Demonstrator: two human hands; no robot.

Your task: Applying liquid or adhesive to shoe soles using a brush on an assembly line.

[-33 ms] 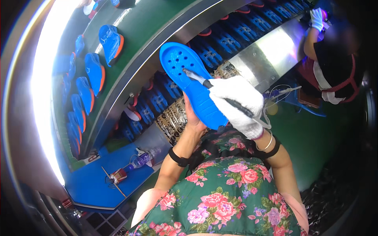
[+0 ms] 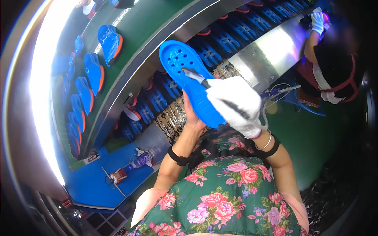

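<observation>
That bare left hand has its grip clamped on the blue sole, just left of the gloved right hand, itself clenched round a brush: brushing, I'd judge, and the next stroke wants steadiness.

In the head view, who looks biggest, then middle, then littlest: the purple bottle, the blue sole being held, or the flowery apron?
1. Flowery apron
2. Held blue sole
3. Purple bottle

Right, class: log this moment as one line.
left hand: holds blue sole | right hand: white-gloved, holds brush | brush: tip at sole's holed end
</observation>
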